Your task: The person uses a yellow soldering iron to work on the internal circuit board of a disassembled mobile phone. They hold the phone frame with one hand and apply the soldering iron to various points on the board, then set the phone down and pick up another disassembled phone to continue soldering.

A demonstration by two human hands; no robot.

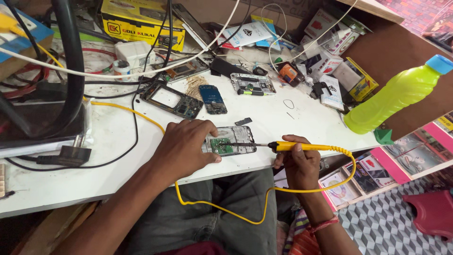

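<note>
The left hand (184, 148) lies palm down, fingers spread, pressing the left end of an opened grey phone body with a green circuit board (231, 141) flat against the white table (118, 137), near the middle of its front edge. The right hand (297, 163), at about 3 o'clock from the phone, is closed in a pen grip on a yellow-handled soldering iron with a thin dark tip (302, 147); the tip reaches leftward onto the board, though the exact contact point is too small to make out. The iron's yellow coiled cord (226, 210) loops down past the person's lap. At 12 o'clock sit a stripped black phone frame (172, 100) and a small blue circuit board (212, 98). Doing this well probably means keeping the phone pinned steady, the tip light and brief, and the cord slack.
</note>
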